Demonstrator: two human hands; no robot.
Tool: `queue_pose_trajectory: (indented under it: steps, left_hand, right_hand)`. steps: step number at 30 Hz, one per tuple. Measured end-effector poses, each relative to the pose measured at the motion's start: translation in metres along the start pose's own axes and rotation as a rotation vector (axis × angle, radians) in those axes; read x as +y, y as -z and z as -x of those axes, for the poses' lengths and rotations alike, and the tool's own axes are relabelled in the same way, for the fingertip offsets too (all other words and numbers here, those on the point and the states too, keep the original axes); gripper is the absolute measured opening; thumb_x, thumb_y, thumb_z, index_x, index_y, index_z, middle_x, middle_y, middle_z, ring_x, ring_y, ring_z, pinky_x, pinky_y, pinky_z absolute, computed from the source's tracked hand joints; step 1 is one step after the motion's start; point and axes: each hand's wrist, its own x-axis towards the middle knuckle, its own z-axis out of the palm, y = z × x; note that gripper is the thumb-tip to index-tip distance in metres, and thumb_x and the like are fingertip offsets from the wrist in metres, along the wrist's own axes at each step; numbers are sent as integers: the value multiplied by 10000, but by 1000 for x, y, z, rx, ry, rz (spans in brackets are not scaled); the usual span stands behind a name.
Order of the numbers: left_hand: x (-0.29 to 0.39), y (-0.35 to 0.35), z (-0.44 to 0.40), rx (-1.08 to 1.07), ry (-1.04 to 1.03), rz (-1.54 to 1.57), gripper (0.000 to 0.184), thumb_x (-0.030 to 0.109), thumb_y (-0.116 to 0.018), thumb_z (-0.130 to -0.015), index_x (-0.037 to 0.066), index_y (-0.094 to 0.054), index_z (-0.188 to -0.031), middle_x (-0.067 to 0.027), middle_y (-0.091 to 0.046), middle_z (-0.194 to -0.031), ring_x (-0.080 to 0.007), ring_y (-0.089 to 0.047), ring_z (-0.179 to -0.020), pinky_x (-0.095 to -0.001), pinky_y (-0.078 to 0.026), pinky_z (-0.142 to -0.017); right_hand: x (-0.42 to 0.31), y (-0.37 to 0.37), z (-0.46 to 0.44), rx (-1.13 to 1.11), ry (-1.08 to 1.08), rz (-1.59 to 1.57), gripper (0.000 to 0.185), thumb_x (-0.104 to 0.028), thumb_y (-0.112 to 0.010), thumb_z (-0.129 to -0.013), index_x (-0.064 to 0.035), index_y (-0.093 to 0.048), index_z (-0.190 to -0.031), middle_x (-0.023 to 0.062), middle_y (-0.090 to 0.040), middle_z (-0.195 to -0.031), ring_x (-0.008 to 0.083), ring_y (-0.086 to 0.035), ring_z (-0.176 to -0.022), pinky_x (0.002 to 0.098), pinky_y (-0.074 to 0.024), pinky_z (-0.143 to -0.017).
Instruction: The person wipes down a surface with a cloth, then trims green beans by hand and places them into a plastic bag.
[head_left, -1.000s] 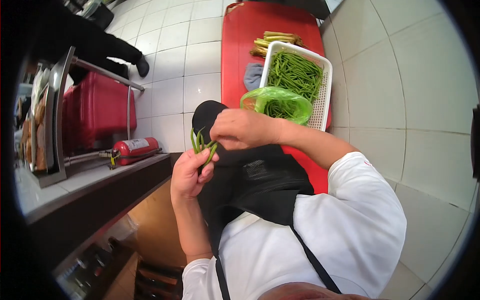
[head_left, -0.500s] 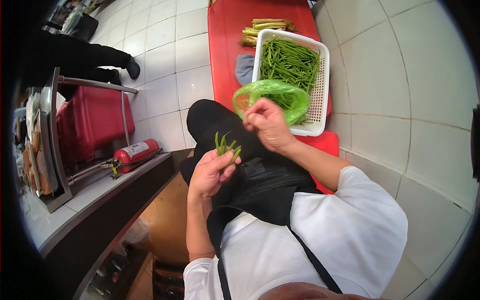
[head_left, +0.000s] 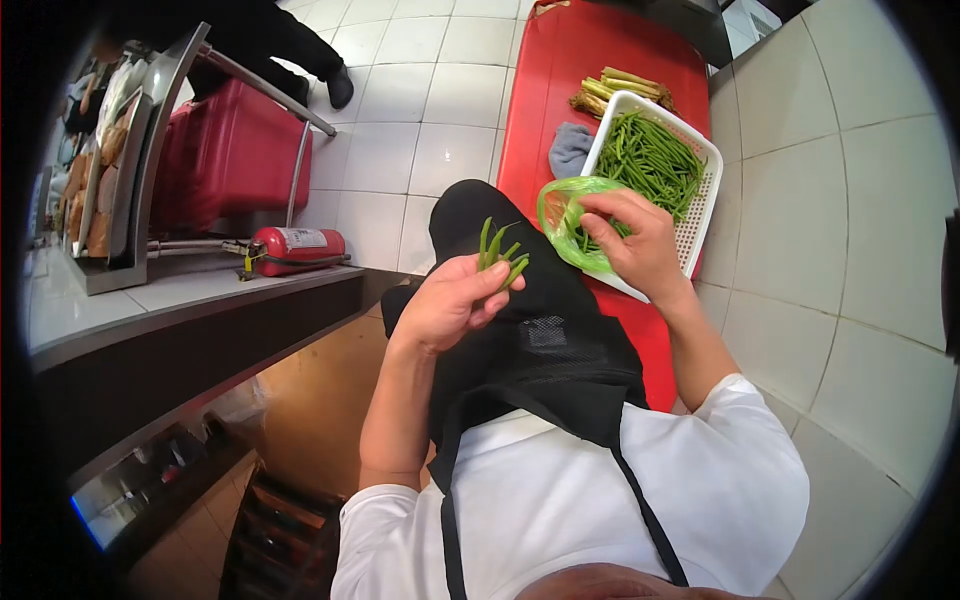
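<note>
**Green beans in the left hand, right hand over the bag**

The left hand grips a small bunch of green beans between thumb and fingers, above the lap. The beans fan out a little, their long axis running mostly forward, away from the body. The right hand is over the green bag, its fingers curled down towards the mouth; whether it pinches anything, or touches the plastic, I cannot tell.

The relation that matters is this: the bag lies ahead and to the right of the bunch, well apart from it, with the right hand much the nearer. The bag sits at the near end of a white basket, overlapping its rim from this view. Just past it, loose beans fill the basket, many lying aslant. The basket's long side runs away from the person.

All this rests on a red counter along the tiled wall. A grey cloth lies just left of the basket, and a bundle of pale stalks beyond its far end. To the left, a fire extinguisher lies on a ledge, well apart from both hands.
</note>
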Motion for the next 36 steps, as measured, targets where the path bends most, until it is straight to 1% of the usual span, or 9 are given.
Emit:
queue_pose_trajectory:
  steps: [1,4,7,25,28,31,34,35,36]
  left_hand:
    - [1,-1,2,15,-7,-33,278,264,-518,-1008,19,-635,-950,26,-495,-623,-31,-361,-478,-176,-291,-441]
    - [1,-5,9,46,-32,-112,279,263,-517,-1008,19,-637,-941,26,-498,-623,-34,-364,-482,-177,-287,-442]
    - [-2,0,21,58,-64,-134,289,271,-515,-1008,17,-635,-936,28,-495,-623,-39,-365,-482,-178,-284,-450]
    - [-2,7,45,-42,1,2,291,299,-512,-1002,47,-606,-891,64,-438,-596,-17,-317,-489,-184,-238,-437]
    - [0,6,46,-45,5,-12,296,305,-515,-1002,51,-610,-884,66,-433,-596,-16,-313,-490,-184,-234,-437]
    - [-3,8,44,-55,2,-13,304,311,-518,-1002,53,-615,-876,67,-430,-596,-15,-308,-490,-183,-231,-438]
    - [-5,11,42,-91,-9,-26,315,317,-519,-1002,47,-618,-873,67,-428,-595,-16,-306,-491,-180,-227,-439]
    - [-5,11,42,-94,-11,-15,314,313,-519,-1002,44,-618,-873,64,-431,-593,-17,-309,-487,-179,-228,-437]
    - [-5,11,43,-96,-12,-2,313,308,-518,-1002,41,-618,-874,61,-434,-592,-18,-311,-484,-179,-228,-435]
  right_hand:
    - [-9,-5,-9,-1,127,3,151,-61,-693,-831,-43,-698,-981,101,-679,-908,256,-650,-794,356,-512,-715]
    - [-32,-16,-36,-156,475,72,181,-44,-698,-780,-56,-689,-961,64,-651,-878,237,-633,-802,352,-497,-709]
    - [-31,-31,-49,-282,646,96,262,-22,-735,-727,-56,-679,-981,53,-628,-901,225,-607,-774,343,-474,-688]
    - [-50,-37,-57,-304,941,158,279,-50,-721,-693,-19,-658,-963,67,-613,-873,206,-578,-705,334,-462,-632]
    - [-48,-41,-59,-383,901,122,240,-28,-712,-685,-17,-655,-918,70,-614,-854,220,-579,-701,336,-463,-623]
    - [-37,-53,-55,-376,739,-114,158,-76,-690,-745,-22,-656,-890,39,-599,-817,176,-577,-716,315,-462,-650]
    - [-43,-52,-40,-553,17,-568,77,21,-645,-765,2,-652,-840,74,-621,-816,155,-588,-732,294,-464,-659]
    - [-41,-57,-37,-518,-323,-917,53,17,-652,-803,7,-667,-853,81,-639,-818,133,-596,-755,279,-468,-679]
    - [-41,-58,-35,-436,-226,-849,64,17,-657,-807,2,-675,-867,81,-642,-822,137,-596,-752,278,-468,-675]
